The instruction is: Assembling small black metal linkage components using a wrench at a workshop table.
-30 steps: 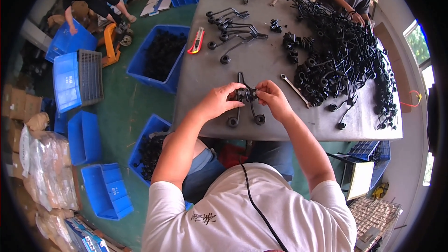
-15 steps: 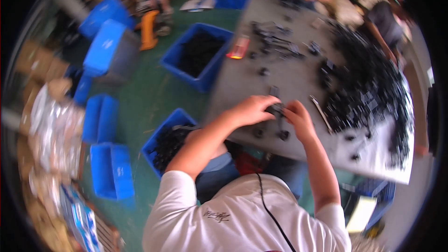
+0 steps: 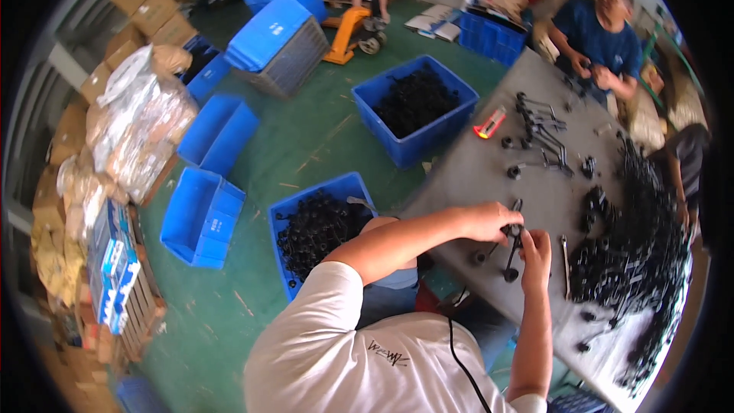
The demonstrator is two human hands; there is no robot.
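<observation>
A worker in a white T-shirt [image 3: 367,352], a black cord [image 3: 462,359] running down the front, handles a black rod assembly [image 3: 514,239] at the near edge of a gray worktable [image 3: 451,191], right of center in the frame. The left hand [image 3: 489,222] is curled narrowly around the upper part of the piece; the right hand [image 3: 535,251] has thumb and fingertips pinched together at its right side. Two round-ended rods of the assembly point toward the lower edge of the frame, below the hands.

Just right of the right hand lies a wrench [image 3: 566,268], beside a heap of black rods [image 3: 631,260] that fills the table's right side. Above the hands, more black rod assemblies [image 3: 547,134] are laid out near a red utility knife [image 3: 490,123].

At upper right, a co-worker in a dark blue shirt [image 3: 600,42] holds both hands close together over the far end of the table; another person's forearm [image 3: 677,183] reaches in at the right edge. On the green floor [image 3: 252,298], a blue crate [image 3: 417,149] of black parts stands at upper center, and a second blue bin [image 3: 348,185], also loaded, sits left of the worker. An orange pallet jack [image 3: 348,34] stands at top center.
</observation>
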